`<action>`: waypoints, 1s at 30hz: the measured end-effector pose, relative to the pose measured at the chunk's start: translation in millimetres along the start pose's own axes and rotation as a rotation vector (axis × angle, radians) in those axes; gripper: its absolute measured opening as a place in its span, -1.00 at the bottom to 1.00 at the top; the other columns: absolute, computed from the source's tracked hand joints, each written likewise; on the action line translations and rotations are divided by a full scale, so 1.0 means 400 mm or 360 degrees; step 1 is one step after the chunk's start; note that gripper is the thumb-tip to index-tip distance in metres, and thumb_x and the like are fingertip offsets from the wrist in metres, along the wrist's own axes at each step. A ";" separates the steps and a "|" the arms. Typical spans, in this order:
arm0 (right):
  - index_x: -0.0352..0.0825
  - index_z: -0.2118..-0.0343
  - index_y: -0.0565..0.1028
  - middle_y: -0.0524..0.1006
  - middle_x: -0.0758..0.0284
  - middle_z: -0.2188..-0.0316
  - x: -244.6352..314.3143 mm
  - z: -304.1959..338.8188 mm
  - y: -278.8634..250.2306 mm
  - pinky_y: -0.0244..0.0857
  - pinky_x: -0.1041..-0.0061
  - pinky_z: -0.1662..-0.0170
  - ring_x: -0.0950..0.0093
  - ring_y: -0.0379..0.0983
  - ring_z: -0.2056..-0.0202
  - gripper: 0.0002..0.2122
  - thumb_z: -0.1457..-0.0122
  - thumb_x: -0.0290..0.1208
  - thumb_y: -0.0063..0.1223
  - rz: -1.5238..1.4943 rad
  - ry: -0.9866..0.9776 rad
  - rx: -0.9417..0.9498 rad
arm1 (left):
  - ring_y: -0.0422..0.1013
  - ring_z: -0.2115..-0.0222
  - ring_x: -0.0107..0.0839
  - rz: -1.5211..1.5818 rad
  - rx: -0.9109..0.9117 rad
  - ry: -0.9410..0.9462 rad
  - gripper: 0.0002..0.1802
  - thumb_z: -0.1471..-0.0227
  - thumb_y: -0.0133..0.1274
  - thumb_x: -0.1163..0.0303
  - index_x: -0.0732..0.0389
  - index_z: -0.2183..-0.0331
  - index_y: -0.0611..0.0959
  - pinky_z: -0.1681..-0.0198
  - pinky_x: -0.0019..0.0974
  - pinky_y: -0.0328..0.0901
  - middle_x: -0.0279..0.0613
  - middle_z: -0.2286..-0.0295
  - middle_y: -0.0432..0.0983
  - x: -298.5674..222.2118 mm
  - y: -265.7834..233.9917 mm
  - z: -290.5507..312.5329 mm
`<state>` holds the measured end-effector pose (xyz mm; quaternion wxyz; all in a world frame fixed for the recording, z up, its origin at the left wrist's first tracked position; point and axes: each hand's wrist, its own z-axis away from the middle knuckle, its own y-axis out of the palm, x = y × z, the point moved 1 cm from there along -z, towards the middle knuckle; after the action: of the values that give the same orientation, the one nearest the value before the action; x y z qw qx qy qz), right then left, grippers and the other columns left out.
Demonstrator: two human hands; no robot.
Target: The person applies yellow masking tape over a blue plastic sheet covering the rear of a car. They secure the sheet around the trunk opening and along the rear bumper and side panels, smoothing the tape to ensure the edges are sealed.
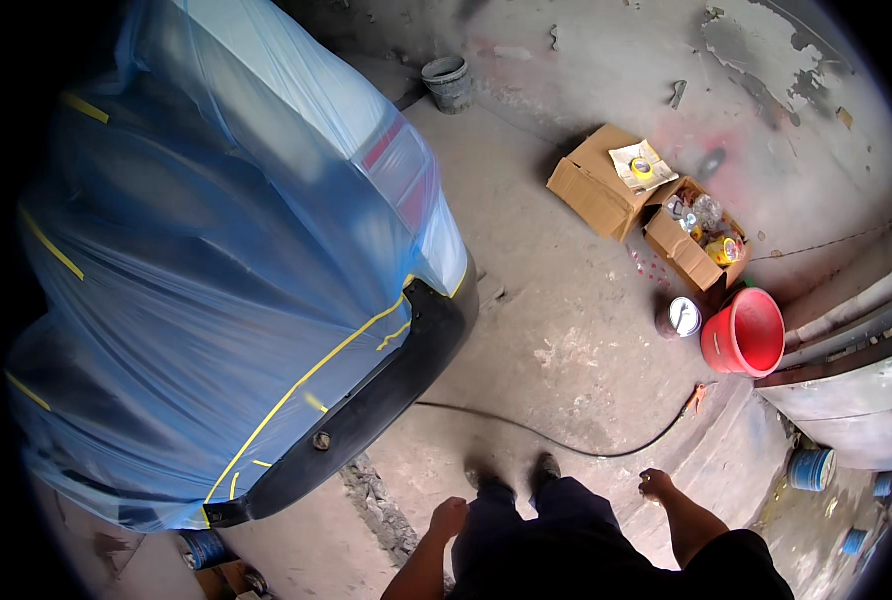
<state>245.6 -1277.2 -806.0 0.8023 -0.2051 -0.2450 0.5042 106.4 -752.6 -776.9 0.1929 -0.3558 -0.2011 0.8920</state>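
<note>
My left hand (449,517) hangs beside my left leg, fingers curled in; I make out nothing in it. On the other side my right hand (654,484) is held away from my body with its fingers loosely closed, and no object shows in it. Both hands are apart from everything around them. Nearest ahead is a black hose (526,427) on the floor, ending in an orange-red air gun or fitting (699,398). To the left stands a vehicle under blue plastic sheeting (226,270), edged with yellow tape (311,375) above a bare dark bumper (366,415).
A red bucket (728,345), a paint can (683,317), a closed cardboard box (596,185) and an open box of rubbish (681,250) stand ahead right. A grey bucket (450,90) is farther off. A blue can (812,469) lies at right, near leaning panels (856,405).
</note>
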 end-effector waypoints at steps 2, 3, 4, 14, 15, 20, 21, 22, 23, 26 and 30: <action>-0.16 0.07 0.52 0.56 0.10 0.19 0.052 0.005 -0.002 0.41 0.31 0.07 0.17 0.51 0.14 -0.60 0.05 -0.29 0.10 -0.0035 -0.0108 -0.0031 | 0.50 0.20 -0.13 0.0118 -0.0184 -0.0024 -0.65 0.00 0.03 0.17 0.20 0.24 0.64 0.10 -0.21 0.35 0.00 0.31 0.59 0.031 -0.044 -0.056; -0.16 0.06 0.51 0.56 0.10 0.18 0.070 0.006 -0.007 0.41 0.31 0.07 0.17 0.51 0.14 -0.60 0.05 -0.28 0.10 -0.0057 -0.0153 -0.0054 | 0.50 0.22 -0.14 0.0222 -0.0231 0.0024 -0.65 0.02 0.05 0.17 0.21 0.25 0.64 0.12 -0.22 0.36 -0.01 0.31 0.59 0.044 -0.060 -0.091; -0.20 0.03 0.49 0.55 0.07 0.17 0.074 0.000 -0.011 0.40 0.28 0.06 0.13 0.49 0.11 -0.59 0.01 -0.27 0.08 -0.0189 -0.0103 -0.0048 | 0.51 0.26 -0.19 0.0276 -0.0240 0.0054 -0.66 0.01 0.05 0.18 0.22 0.26 0.64 0.15 -0.24 0.37 -0.04 0.34 0.59 0.021 -0.062 -0.134; -0.42 -0.19 0.17 0.54 -0.06 0.26 0.529 0.015 -0.304 0.37 0.17 0.10 0.03 0.50 0.18 -0.36 -0.05 -0.28 0.05 -0.0217 -0.0596 -0.0197 | 0.46 0.41 -0.46 0.0903 -0.0242 0.0076 -0.69 -0.06 0.05 0.29 0.28 0.20 0.59 0.30 -0.36 0.36 -0.21 0.43 0.56 -0.337 -0.182 -0.248; -0.43 -0.20 0.14 0.55 -0.05 0.27 0.575 0.020 -0.342 0.37 0.17 0.10 0.03 0.50 0.19 -0.34 -0.04 -0.27 0.07 -0.0195 -0.0632 -0.0180 | 0.46 0.41 -0.46 0.0883 -0.0241 0.0100 -0.69 -0.06 0.05 0.29 0.28 0.19 0.59 0.29 -0.36 0.36 -0.21 0.42 0.56 -0.366 -0.182 -0.261; -0.43 -0.09 0.27 0.55 -0.01 0.31 0.719 -0.106 -0.464 0.36 0.24 0.11 0.08 0.51 0.21 -0.40 -0.04 -0.18 0.13 -0.0219 -0.0812 -0.0012 | 0.45 0.38 -0.48 0.0933 -0.0234 0.0117 -0.66 -0.07 0.04 0.29 0.28 0.14 0.57 0.31 -0.38 0.35 -0.22 0.39 0.55 -0.552 -0.174 -0.336; -0.43 -0.07 0.30 0.55 -0.01 0.29 0.750 -0.126 -0.490 0.36 0.25 0.10 0.08 0.50 0.20 -0.42 -0.04 -0.18 0.13 -0.0182 -0.0906 0.0015 | 0.45 0.38 -0.49 0.0955 -0.0257 0.0095 -0.67 -0.08 0.04 0.30 0.28 0.14 0.57 0.32 -0.39 0.34 -0.23 0.38 0.55 -0.585 -0.172 -0.354; -0.42 -0.04 0.32 0.55 -0.01 0.27 0.779 -0.146 -0.517 0.35 0.25 0.10 0.09 0.50 0.18 -0.45 -0.05 -0.18 0.12 -0.0144 -0.1001 0.0043 | 0.44 0.39 -0.50 0.1097 -0.0310 0.0067 -0.67 -0.09 0.03 0.31 0.27 0.13 0.56 0.34 -0.41 0.34 -0.25 0.38 0.54 -0.615 -0.177 -0.375; -0.42 -0.02 0.34 0.54 -0.01 0.26 0.810 -0.178 -0.554 0.35 0.26 0.09 0.09 0.50 0.17 -0.47 -0.05 -0.17 0.12 -0.0107 -0.1112 0.0076 | 0.44 0.40 -0.52 0.1238 -0.0383 0.0044 -0.68 -0.10 0.03 0.32 0.26 0.12 0.55 0.36 -0.42 0.33 -0.27 0.38 0.53 -0.648 -0.193 -0.397; -0.41 -0.03 0.34 0.55 0.01 0.24 0.820 -0.249 -0.648 0.36 0.27 0.10 0.12 0.50 0.16 -0.46 -0.04 -0.18 0.14 0.0035 -0.1176 0.0189 | 0.42 0.41 -0.54 0.1482 -0.0619 -0.0051 -0.64 -0.09 0.04 0.31 0.26 0.08 0.52 0.40 -0.44 0.31 -0.32 0.38 0.50 -0.718 -0.223 -0.444; -0.43 -0.05 0.30 0.57 0.12 0.42 0.833 -0.353 -0.827 0.42 0.37 0.26 0.29 0.56 0.37 -0.44 -0.02 -0.24 0.20 0.0216 -0.1261 0.0261 | 0.45 0.33 -0.52 0.1468 -0.0896 -0.0115 -0.61 -0.06 0.06 0.28 0.25 0.08 0.53 0.34 -0.36 0.34 -0.31 0.34 0.50 -0.782 -0.314 -0.513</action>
<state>688.5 -1120.6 -665.7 0.6245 0.0539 -0.4799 0.6138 488.2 -753.5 -676.8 -0.3287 -0.4142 -0.2617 0.8074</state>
